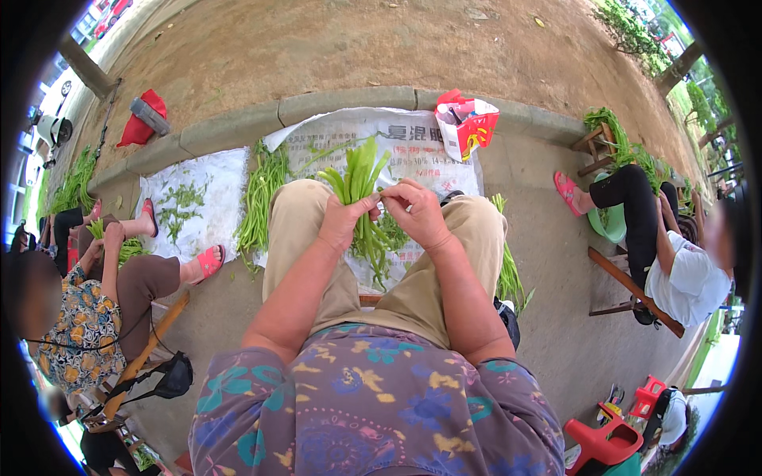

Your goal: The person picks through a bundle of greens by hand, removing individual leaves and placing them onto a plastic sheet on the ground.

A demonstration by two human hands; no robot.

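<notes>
My left hand (342, 223) is closed around a bunch of leafy green vegetable stems (357, 172), held over my lap with cut-looking ends upward and leafy tips hanging down. My right hand (417, 214) is just right of the bunch, its thumb and forefinger pinched together against my left thumb tip. Whether anything thin sits in that pinch is too small to tell. Below the bunch, loose green leaves (390, 235) lie on a printed white woven sack (411, 146) between my knees.
More stems (262, 196) lie left of my knee, and others (509, 268) by my right leg. A red plastic bag (467, 122) rests near the concrete curb (345, 110). People sit on both sides handling greens; a green basin (607, 214) stands at right.
</notes>
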